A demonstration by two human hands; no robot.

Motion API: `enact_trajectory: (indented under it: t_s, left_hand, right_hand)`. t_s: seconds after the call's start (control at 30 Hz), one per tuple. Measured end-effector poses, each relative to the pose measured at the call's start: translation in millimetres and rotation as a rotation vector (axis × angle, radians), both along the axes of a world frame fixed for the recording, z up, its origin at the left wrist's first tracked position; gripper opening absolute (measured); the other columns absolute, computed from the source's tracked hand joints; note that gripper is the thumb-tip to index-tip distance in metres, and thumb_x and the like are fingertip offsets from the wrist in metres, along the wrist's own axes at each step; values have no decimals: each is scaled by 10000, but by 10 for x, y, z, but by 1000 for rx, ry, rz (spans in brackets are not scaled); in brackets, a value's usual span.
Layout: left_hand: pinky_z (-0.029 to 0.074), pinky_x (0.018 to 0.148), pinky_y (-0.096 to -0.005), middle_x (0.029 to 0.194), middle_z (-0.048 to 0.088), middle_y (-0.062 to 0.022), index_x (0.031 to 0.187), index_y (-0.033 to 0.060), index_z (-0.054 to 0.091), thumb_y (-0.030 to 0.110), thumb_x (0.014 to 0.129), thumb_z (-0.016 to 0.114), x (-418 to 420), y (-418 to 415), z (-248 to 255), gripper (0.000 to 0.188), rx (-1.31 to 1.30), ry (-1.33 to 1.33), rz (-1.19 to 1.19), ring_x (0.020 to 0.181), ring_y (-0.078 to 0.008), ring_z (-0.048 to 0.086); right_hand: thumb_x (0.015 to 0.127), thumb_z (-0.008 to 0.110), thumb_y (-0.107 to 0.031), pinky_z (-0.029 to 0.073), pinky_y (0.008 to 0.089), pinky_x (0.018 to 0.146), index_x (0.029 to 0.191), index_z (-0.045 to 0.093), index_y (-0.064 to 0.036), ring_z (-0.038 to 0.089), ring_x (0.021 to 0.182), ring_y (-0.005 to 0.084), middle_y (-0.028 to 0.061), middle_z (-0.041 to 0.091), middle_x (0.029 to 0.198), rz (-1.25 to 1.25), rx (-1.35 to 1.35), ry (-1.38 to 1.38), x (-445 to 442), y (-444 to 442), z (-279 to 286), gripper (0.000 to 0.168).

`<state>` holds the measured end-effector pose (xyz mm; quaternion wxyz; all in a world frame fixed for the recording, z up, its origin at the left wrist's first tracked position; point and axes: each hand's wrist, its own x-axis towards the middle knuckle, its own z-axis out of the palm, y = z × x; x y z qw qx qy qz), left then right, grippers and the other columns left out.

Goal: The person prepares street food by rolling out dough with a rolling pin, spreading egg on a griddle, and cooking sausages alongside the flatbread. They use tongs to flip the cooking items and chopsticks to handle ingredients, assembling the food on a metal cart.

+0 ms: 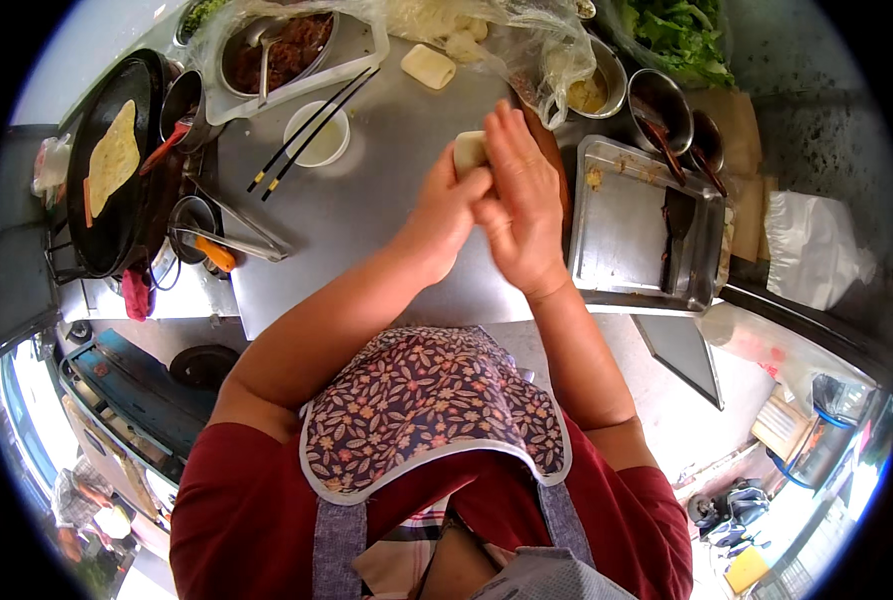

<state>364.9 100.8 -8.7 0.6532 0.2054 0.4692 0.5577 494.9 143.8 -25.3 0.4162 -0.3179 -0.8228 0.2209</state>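
Note:
A small pale piece of dough (469,153) shows between my two hands above the steel worktop (386,247). My left hand (445,214) grips it, thumb across its near side. Flat and slightly blurred, my right hand (523,199) presses against the dough's right side, fingers stretched out and pointing away from me. Part of the dough is hidden by both hands. Another dough piece (427,67) lies farther back on the worktop. Left of my hands, black chopsticks (304,142) rest across a white bowl (330,144) of pale liquid.
At left, a flatbread (113,159) and a sausage-like strip lie on a round griddle (90,240). Metal tongs (244,225) sit nearby. A bowl of reddish filling (296,49) stands behind. To the right are a metal tray (619,255) with a spatula, steel pots (660,105) and lettuce (671,37).

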Motion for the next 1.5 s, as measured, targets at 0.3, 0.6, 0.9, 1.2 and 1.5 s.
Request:
enact_trajectory:
  t_s: [0.3, 0.6, 0.9, 1.2, 1.5]
  left_hand:
    - [543, 988, -457, 1340, 626, -132, 1429, 71, 507, 112, 993, 659, -393, 257, -553, 464, 151, 570, -33, 1180, -304, 649]
    - [354, 1209, -418, 1565, 477, -158, 1574, 36, 361, 274, 1017, 575, -737, -81, -1393, 642, 141, 1063, -108, 1434, -320, 468]
    - [344, 1211, -419, 1527, 526, -175, 1504, 12, 420, 494, 1123, 296, -966, 49, -1310, 627, -400, 59, -38, 1420, -249, 496]
    - [523, 1009, -418, 1268, 693, -147, 1329, 62, 564, 291, 1070, 555, -1026, 1220, -837, 346, 228, 449, 154, 1157, -280, 681]
    - [558, 900, -452, 1087, 729, -174, 1104, 79, 738, 270, 980, 654, -1475, 2475, -655, 243, 212, 2066, -1027, 1032, -355, 709]
  right_hand:
    - [1117, 372, -520, 295, 366, 1210, 1577, 388, -12, 493, 1399, 217, 119, 596, 1486, -23, -848, 565, -121, 207, -237, 686]
    - [1069, 527, -312, 439, 431, 1072, 1410, 609, -124, 547, 1334, 310, 126, 637, 1390, -194, -551, -196, -378, 151, -1088, 398]
    - [893, 714, -381, 401, 473, 1093, 1457, 565, -192, 416, 1463, 316, 78, 499, 1558, -72, -57, -496, -866, 281, -1440, 613]
    - [928, 706, -285, 521, 416, 894, 1233, 705, -127, 668, 1060, 331, 102, 726, 1156, -253, -62, -275, -875, 1445, -852, 344]
    - [838, 755, -315, 521, 475, 909, 1225, 721, -166, 670, 1037, 367, 148, 722, 1129, -56, -109, -260, -920, 3149, -1438, 416]
